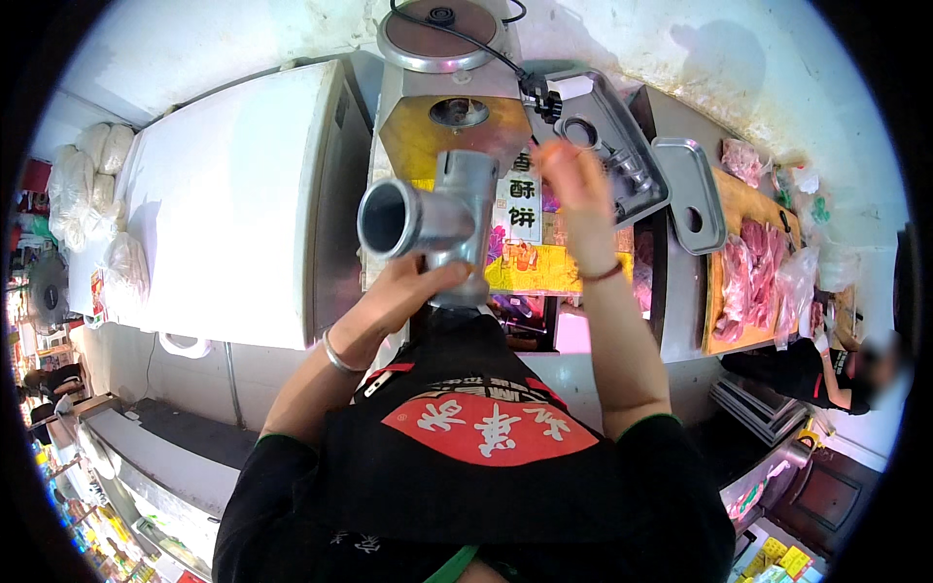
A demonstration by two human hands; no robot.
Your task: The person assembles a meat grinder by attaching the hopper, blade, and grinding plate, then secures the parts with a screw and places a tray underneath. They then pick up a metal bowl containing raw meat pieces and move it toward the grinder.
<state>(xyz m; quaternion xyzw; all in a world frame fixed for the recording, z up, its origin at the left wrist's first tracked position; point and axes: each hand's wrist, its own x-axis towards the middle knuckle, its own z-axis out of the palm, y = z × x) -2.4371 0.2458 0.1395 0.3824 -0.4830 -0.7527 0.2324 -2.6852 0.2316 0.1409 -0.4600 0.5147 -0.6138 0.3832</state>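
Observation:
In front of me, my left hand (408,289) is closed around a silvery metal meat grinder head (465,219), a T-shaped tube. One round mouth faces left and a slotted end points away. Just beyond it stands the grinder's body (408,136), with a round socket (460,113) in its front. My right hand (573,175) is raised to the right of the grinder head, smeared by motion, and its fingers are not clear. Behind that hand lies a metal tray (653,202) holding a metal ring (578,131) and a screw-like metal part (630,170).
A black plug and cord (541,94) hang over the machine's right side. To the right are a metal lid with a hole (714,165) and a wooden board (721,335) bearing raw meat (753,272). A large white chest (228,204) stands left. Another person (826,374) is at far right.

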